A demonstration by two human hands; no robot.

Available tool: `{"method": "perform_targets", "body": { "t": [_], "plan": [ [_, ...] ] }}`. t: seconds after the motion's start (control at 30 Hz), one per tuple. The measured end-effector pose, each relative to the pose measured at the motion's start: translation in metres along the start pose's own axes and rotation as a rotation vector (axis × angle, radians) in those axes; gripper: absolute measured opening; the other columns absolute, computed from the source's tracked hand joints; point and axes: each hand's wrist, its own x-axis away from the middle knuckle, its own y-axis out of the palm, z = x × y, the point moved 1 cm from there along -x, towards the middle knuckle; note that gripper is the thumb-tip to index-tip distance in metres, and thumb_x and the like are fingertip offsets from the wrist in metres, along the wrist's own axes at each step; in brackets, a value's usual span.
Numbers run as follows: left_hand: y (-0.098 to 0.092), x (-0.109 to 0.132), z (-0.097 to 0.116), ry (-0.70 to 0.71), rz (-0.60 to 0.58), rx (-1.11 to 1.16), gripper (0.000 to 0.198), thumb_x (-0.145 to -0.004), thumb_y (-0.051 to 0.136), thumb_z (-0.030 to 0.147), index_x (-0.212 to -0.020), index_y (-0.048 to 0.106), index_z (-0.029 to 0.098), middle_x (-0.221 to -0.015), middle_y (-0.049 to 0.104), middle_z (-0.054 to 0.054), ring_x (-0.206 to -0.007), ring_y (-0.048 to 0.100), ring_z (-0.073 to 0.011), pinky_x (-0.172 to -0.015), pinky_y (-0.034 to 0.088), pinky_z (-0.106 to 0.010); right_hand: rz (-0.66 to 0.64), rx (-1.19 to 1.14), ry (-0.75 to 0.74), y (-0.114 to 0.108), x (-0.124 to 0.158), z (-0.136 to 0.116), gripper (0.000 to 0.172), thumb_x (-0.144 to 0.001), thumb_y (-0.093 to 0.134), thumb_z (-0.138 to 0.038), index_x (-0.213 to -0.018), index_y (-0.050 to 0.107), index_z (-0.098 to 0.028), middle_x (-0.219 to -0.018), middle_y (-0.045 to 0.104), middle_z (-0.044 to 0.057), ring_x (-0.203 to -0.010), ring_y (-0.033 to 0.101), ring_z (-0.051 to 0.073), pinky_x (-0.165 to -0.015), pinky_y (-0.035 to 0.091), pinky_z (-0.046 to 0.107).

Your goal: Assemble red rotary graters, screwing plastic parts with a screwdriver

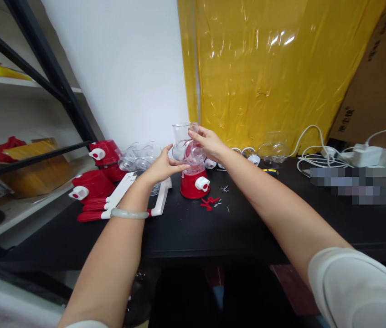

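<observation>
A smooth, pale, rounded bangle [129, 213] rings the left wrist [143, 183] — both sleeves [360, 284] white and short.

One left hand [161, 166], one right hand [210, 144] and one pale bangle [129, 213] show. Red-centred white knobs [198, 182] number three. Several clear plastic parts [180, 133] overlap, defying an exact count.

The right hand [209, 143] partly hides the clear hopper [180, 133]; the far-right carton [367, 100] is cut off — pale slivers [225, 188], perhaps pins, are too small to tell.
</observation>
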Motion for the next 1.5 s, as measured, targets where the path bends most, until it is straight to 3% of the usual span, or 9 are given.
{"method": "perform_targets", "body": {
  "t": [0.1, 0.23, 0.37, 0.5, 0.87, 1.17, 1.37, 1.5],
  "plan": [
    [-0.001, -0.001, -0.003, 0.002, 0.01, 0.0, 0.121, -0.059, 0.085, 0.041, -0.151, 0.011, 0.013, -0.096, 0.073, -0.013, -0.096, 0.068, -0.0286, -0.096, 0.045, -0.051, 0.055, -0.048, -0.022, 0.0, 0.0, 0.0, 0.066, -0.066, 0.07, -0.062, -0.118, 0.057, -0.024, -0.119, 0.063, 0.008, -0.106, 0.06, 0.021, -0.084, 0.053, 0.034],
    [0.0, 0.0, -0.002, -0.003, 0.0, 0.017, 0.12, -0.06, 0.085, 0.039, -0.151, 0.012, 0.014, -0.099, 0.072, -0.014, -0.095, 0.068, -0.0277, -0.096, 0.045, -0.051, 0.045, 0.013, 0.002, -0.001, 0.005, -0.006, 0.079, -0.071, 0.07, -0.057, -0.14, 0.04, -0.032, -0.12, 0.062, 0.008, -0.1, 0.061, 0.02, -0.083, 0.052, 0.035],
    [0.004, 0.004, 0.0, -0.04, -0.053, 0.007, 0.134, -0.052, 0.089, 0.035, -0.153, 0.003, 0.018, -0.106, 0.069, -0.018, -0.101, 0.067, -0.0304, -0.095, 0.047, -0.051, -0.009, 0.095, -0.002, -0.001, 0.006, -0.01, 0.081, -0.073, 0.066, -0.06, -0.143, 0.035, -0.034, -0.118, 0.061, 0.007, -0.096, 0.061, 0.02, -0.082, 0.052, 0.036],
    [0.008, 0.006, -0.001, -0.034, -0.075, -0.031, 0.149, -0.044, 0.092, 0.033, -0.152, -0.01, 0.021, -0.114, 0.064, -0.021, -0.107, 0.064, -0.0342, -0.094, 0.048, -0.052, -0.007, 0.106, -0.031, -0.004, 0.002, -0.009, 0.077, -0.072, 0.069, -0.057, -0.139, 0.04, -0.032, -0.114, 0.062, 0.006, -0.096, 0.061, 0.02, -0.084, 0.051, 0.037],
    [0.008, 0.006, -0.003, 0.02, -0.075, -0.113, 0.147, -0.049, 0.09, 0.035, -0.151, -0.015, 0.02, -0.106, 0.068, -0.016, -0.098, 0.068, -0.0315, -0.093, 0.047, -0.05, 0.096, 0.391, -0.098, -0.009, 0.0, -0.017, 0.054, -0.067, 0.075, -0.049, -0.11, 0.055, -0.024, -0.094, 0.062, 0.003, -0.087, 0.058, 0.019, -0.083, 0.048, 0.038],
    [0.013, 0.013, 0.01, 0.039, -0.107, -0.005, 0.149, -0.049, 0.091, 0.032, -0.151, -0.017, 0.016, -0.111, 0.068, -0.019, -0.098, 0.067, -0.0334, -0.096, 0.045, -0.053, 0.218, 0.627, -0.2, -0.001, -0.001, -0.01, 0.045, -0.079, 0.061, -0.057, -0.11, 0.053, -0.024, -0.108, 0.057, 0.007, -0.109, 0.05, 0.026, -0.097, 0.039, 0.046],
    [0.014, 0.014, 0.013, 0.01, -0.1, -0.014, 0.149, -0.049, 0.09, 0.03, -0.15, -0.019, 0.017, -0.119, 0.064, -0.021, -0.106, 0.065, -0.0339, -0.098, 0.045, -0.053, 0.148, 0.678, -0.27, -0.007, 0.001, -0.021, 0.045, -0.091, 0.035, -0.063, -0.098, 0.059, -0.025, -0.097, 0.059, 0.008, -0.107, 0.052, 0.027, -0.099, 0.037, 0.046],
    [0.013, 0.013, 0.01, 0.021, -0.111, 0.007, 0.15, -0.049, 0.09, 0.03, -0.15, -0.02, 0.018, -0.118, 0.064, -0.021, -0.105, 0.065, -0.0341, -0.097, 0.045, -0.055, 0.159, 0.738, -0.288, -0.009, -0.001, -0.03, 0.048, -0.09, 0.038, -0.064, -0.093, 0.061, -0.021, -0.099, 0.057, 0.01, -0.11, 0.05, 0.028, -0.101, 0.036, 0.045]
  ]
}}
